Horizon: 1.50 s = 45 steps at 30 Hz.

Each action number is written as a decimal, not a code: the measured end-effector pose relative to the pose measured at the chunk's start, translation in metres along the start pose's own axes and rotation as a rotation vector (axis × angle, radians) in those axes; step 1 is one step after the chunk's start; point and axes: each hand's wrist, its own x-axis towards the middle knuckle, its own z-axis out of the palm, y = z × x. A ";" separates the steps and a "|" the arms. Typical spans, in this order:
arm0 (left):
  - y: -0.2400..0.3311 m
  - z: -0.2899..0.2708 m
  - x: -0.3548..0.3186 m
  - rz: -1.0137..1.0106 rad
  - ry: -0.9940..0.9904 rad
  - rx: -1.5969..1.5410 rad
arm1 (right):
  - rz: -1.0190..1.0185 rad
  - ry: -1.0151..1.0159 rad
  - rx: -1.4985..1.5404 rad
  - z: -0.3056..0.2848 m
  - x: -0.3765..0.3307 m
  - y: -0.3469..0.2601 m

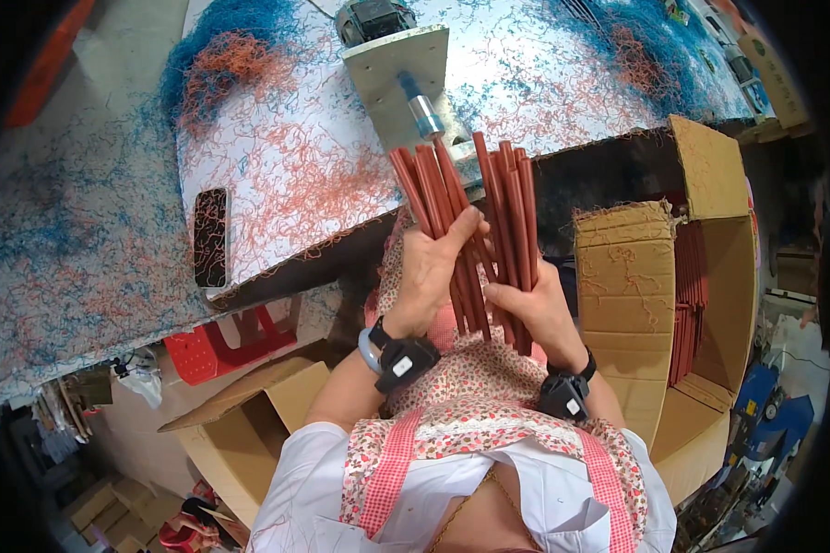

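Shred-strewn tabletop point(269, 205) is ending just beyond the left hand point(433, 265); I'm watching it gripping one bundle of brown rods point(421, 189), the right hand point(539, 304) gripping another, an open carton point(623, 276) bounding its right side.

Head view: from our head, we look down through a fisheye
White shirt point(558, 498): nearest us
Worktable point(295, 157): farther, toward the top

the left forearm point(349, 392) and right forearm point(607, 404) extend forward; the left hand point(426, 272) is curled closed, thumb pointing up and right, and the right hand point(542, 311), slightly nearer the body, curls likewise, thumb leftward.
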 end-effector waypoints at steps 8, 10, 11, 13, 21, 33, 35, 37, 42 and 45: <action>0.001 -0.006 0.005 0.072 -0.011 0.186 | -0.024 -0.032 -0.025 -0.011 0.001 0.018; 0.000 0.001 0.004 0.089 -0.037 0.064 | -0.003 -0.152 -0.023 -0.003 -0.009 0.016; -0.001 0.001 0.000 0.085 -0.041 0.064 | -0.002 -0.145 -0.022 0.000 -0.016 0.012; -0.001 -0.003 -0.004 -0.016 -0.089 0.005 | 0.018 -0.025 0.154 0.000 -0.021 0.005; 0.000 0.002 0.003 -0.005 -0.029 -0.045 | 0.095 -0.087 0.071 -0.008 -0.004 -0.003; 0.006 -0.002 -0.002 -0.075 -0.103 0.059 | 0.081 -0.079 0.081 -0.005 -0.022 0.006; 0.005 -0.008 -0.001 -0.108 -0.129 0.082 | 0.060 -0.074 0.132 -0.007 -0.016 -0.002; 0.006 -0.002 -0.001 -0.121 -0.074 -0.054 | 0.051 -0.059 0.062 -0.006 -0.009 -0.001; 0.001 -0.004 0.004 -0.066 -0.085 -0.088 | 0.061 -0.100 0.043 -0.011 -0.003 0.016; -0.001 -0.006 0.005 -0.093 -0.073 -0.103 | -0.071 -0.105 -0.055 -0.005 -0.005 0.026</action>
